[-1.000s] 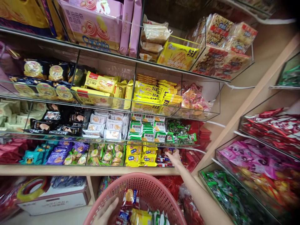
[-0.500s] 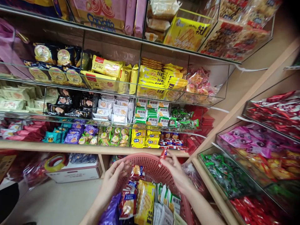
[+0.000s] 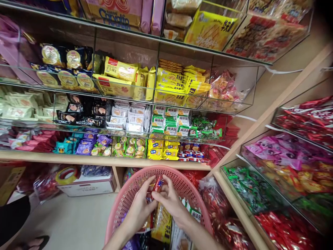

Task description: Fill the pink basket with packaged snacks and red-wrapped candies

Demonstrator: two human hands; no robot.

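Note:
Over the pink perforated basket [image 3: 117, 194], my two hands meet at a small red-and-blue snack packet [image 3: 158, 183]. My right hand [image 3: 170, 201] has its thumb and fingers closed on the packet. From the other side, my left hand [image 3: 142, 203] curls its fingers against the same packet; its exact contact is partly hidden. Below them in the basket lie a yellow biscuit packet [image 3: 163, 222], green-and-white packets [image 3: 195, 213] and purple wrappers [image 3: 132, 243]. My hands and forearms cover part of the contents.
Clear-fronted shelf bins ahead hold yellow packets [image 3: 169, 86], green-and-white packets [image 3: 170, 121] and small red-blue packets [image 3: 192, 154]. Angled bins at right hold green-wrapped sweets [image 3: 247, 187]. A white box [image 3: 87, 184] with a tape roll [image 3: 67, 174] stands below left. A person's foot [image 3: 39, 241] shows lower left.
My right hand has carried the red packet left and down from the basket's far rim. My left hand has moved right to meet it. The view has shifted slightly.

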